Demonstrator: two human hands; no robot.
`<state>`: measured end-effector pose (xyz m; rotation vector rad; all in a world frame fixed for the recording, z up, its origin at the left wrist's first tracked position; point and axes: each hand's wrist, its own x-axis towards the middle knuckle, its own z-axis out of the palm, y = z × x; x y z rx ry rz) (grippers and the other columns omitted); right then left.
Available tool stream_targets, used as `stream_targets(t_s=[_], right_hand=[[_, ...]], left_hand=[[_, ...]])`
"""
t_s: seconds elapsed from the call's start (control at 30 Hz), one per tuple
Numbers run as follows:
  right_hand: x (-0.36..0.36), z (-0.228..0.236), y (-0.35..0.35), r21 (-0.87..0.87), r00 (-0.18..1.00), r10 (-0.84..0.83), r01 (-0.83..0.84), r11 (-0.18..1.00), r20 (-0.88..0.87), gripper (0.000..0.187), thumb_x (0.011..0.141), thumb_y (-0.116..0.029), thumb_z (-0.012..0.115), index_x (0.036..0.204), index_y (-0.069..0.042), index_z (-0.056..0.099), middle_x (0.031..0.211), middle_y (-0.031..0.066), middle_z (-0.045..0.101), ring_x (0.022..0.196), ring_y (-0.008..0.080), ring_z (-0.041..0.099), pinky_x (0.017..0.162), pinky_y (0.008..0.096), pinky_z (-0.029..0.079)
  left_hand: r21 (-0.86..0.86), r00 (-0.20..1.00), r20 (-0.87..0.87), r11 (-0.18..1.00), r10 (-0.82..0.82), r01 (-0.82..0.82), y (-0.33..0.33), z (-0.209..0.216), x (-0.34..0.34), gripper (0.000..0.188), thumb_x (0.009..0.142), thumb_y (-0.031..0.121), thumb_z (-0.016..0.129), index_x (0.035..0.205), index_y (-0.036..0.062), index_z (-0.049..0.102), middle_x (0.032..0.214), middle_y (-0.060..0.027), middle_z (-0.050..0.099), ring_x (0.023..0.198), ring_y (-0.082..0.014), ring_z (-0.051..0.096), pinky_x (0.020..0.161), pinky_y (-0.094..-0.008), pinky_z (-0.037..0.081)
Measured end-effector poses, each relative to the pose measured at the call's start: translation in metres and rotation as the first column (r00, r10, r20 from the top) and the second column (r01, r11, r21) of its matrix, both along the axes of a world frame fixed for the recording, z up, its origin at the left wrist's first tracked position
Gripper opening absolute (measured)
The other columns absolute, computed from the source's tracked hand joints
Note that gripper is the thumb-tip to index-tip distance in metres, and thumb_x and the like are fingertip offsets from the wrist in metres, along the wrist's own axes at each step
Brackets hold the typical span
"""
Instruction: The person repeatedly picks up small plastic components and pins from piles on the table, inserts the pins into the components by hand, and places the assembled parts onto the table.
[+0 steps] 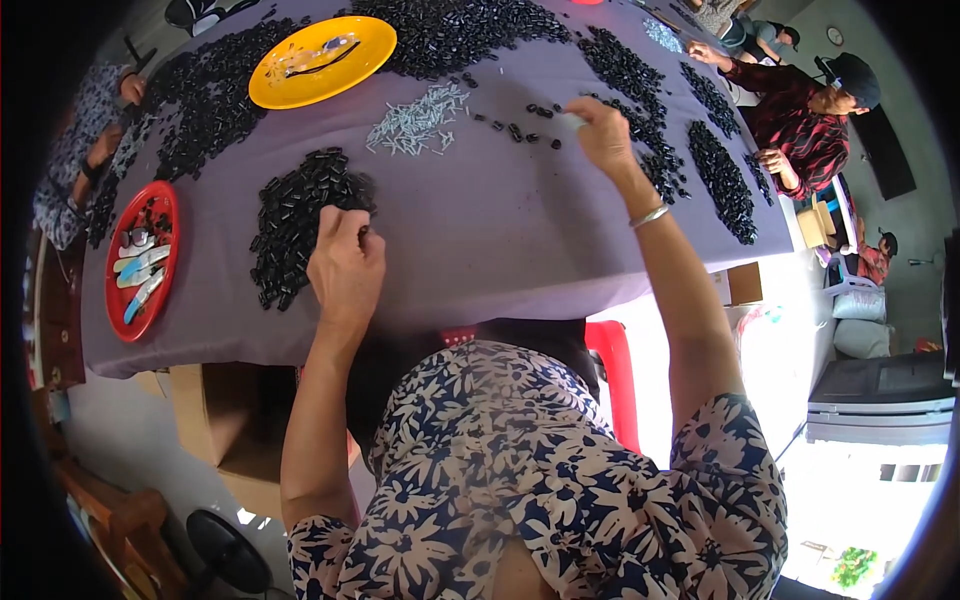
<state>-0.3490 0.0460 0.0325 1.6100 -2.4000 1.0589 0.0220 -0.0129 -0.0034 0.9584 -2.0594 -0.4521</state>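
My left hand [345,268] is at the right edge of a heap of small black cylindrical pieces [300,215], its fingers curled in. A dark bit shows by its fingertips, too small to make out. Farther right, my right hand [604,140] is raised at the table with thumb and fingers pinched together. Something pale shows at its fingertips, and I cannot tell what it is. Several loose black pieces [516,131] lie just left of it, with a larger black heap [655,155] to its right. Between the hands, farther off, small pale sticks [412,120] are scattered.
A red tray [172,230] with blue-and-white handled tools stands at the left. The yellow plate [275,88] at the back holds a dark strip. More black heaps [722,185] cover the purple-grey cloth [480,240]. One person [810,130] works at the right, another [75,150] at the left.
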Motion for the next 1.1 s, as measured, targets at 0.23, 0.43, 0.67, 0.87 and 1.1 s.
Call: stream_targets(t_s=[0.23,0.43,0.67,0.87,1.1], right_hand=[[-0.031,-0.023,-0.033,0.116,0.996,0.08,-0.075,0.99,-0.035,0.028,0.082,-0.014,0.074,0.108,-0.007,0.067,0.107,0.0113,0.069,0.093,0.0231,0.069,0.084,0.0341,0.053],[0.038,-0.028,0.0,0.001,0.99,0.139,-0.139,0.99,0.034,0.024,0.082,-0.006,0.069,0.106,-0.007,0.067,0.1,0.0121,0.069,0.091,0.028,0.068,0.082,0.0365,0.053],[0.028,-0.028,0.049,-0.225,0.958,0.173,-0.121,0.967,0.228,0.024,0.087,0.0,0.063,0.111,-0.004,0.064,0.101,0.0093,0.068,0.094,0.0188,0.066,0.08,0.0297,0.053],[0.02,-0.03,0.054,-0.266,0.749,0.177,-0.001,0.964,0.638,0.017,0.094,-0.005,0.056,0.108,-0.002,0.065,0.099,0.0033,0.066,0.088,0.0105,0.06,0.078,0.0238,0.049],[0.024,-0.03,0.055,-0.282,0.73,0.171,0.03,0.959,0.662,0.016,0.094,-0.005,0.055,0.106,-0.002,0.065,0.097,0.0025,0.066,0.086,0.0093,0.059,0.075,0.023,0.047]], left_hand=[[-0.078,0.992,0.017,0.989,0.127,-0.125,-0.006,0.001,0.001,0.03,0.075,-0.002,0.06,0.105,0.0024,0.063,0.102,-0.012,0.054,0.079,-0.032,0.063,0.065,-0.0425,0.052],[-0.103,0.993,-0.052,0.989,0.105,-0.11,-0.009,-0.002,0.005,0.038,0.072,-0.01,0.058,0.108,0.001,0.063,0.104,-0.0155,0.052,0.084,-0.0315,0.061,0.068,-0.0392,0.051],[-0.041,0.98,-0.191,0.998,0.048,-0.057,-0.008,0.003,0.001,0.041,0.072,-0.015,0.054,0.109,0.0009,0.062,0.101,-0.0141,0.052,0.082,-0.0276,0.059,0.065,-0.0343,0.049],[-0.029,0.968,-0.252,0.999,0.015,-0.023,-0.011,0.002,0.003,0.036,0.075,-0.014,0.055,0.108,0.0001,0.062,0.093,-0.0129,0.053,0.076,-0.0227,0.058,0.061,-0.0315,0.048],[-0.075,0.943,-0.331,0.997,-0.036,0.012,-0.005,0.011,-0.002,0.011,0.085,0.002,0.068,0.095,-0.0023,0.065,0.072,-0.007,0.057,0.06,-0.0146,0.054,0.056,-0.0269,0.044]])
